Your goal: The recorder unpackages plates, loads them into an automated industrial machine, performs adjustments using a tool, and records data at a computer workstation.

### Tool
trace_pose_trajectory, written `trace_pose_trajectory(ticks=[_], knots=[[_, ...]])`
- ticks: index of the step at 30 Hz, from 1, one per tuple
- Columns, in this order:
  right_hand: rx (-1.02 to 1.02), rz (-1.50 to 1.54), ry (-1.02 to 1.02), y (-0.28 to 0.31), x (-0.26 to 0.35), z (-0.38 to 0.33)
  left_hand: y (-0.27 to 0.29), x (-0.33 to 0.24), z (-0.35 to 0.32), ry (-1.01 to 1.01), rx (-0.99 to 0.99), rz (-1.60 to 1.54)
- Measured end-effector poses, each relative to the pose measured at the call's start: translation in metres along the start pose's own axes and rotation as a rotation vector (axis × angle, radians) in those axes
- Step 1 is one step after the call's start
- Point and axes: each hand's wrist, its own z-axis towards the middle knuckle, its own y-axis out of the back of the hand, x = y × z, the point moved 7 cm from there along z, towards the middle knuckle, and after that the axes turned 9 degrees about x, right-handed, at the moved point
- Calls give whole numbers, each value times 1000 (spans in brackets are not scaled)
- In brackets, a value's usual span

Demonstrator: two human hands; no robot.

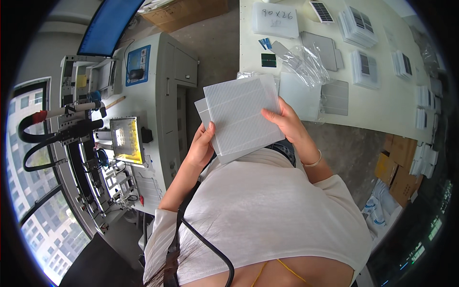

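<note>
I hold a small stack of thin, square grey sheets [244, 117] in front of my waist. The top one carries fine parallel lines and a few wider cross lines, much like a solar cell. Beneath it another plain grey sheet [203, 114] sticks out, turned slightly, along the left and lower edges. My left hand [201, 147] grips the lower left edge, thumb on top. On the right edge my right hand [286, 120] is closed as well, its thumb lying on the lined face. The fingers under the stack are hidden.
A white table [368, 117] at the right bears a crumpled clear plastic bag [306, 64], flat grey sheets [335, 97], a small dark green board [268, 60] and several stacks with dark panels [366, 69]. At left stands a machine [160, 62] with a blue control panel. Cardboard boxes [401, 162] stand beyond the table.
</note>
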Motion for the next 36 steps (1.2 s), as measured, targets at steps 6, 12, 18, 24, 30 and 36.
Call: trace_pose_trajectory(ticks=[6, 12, 18, 24, 30, 36], knots=[[-401, -96, 178, 104, 31, -31, 12, -9, -7, -7, -158, 1], [-618, -460, 72, 192, 32, -112, 41, -28, -31, -118, -293, 46], [-874, -756, 55, 250, -51, -109, 46, -38, -38, -160, -313, 51], [-945, -905, 28, 225, -33, -63, 45, -40, -32, -113, -339, 79], [-668, -1179, 432, 125, 47, -41, 9, -52, -9, 15, -198, 166], [340, -652, 49, 47, 37, 34, -63, -46, 30, 420, 50, 365]])
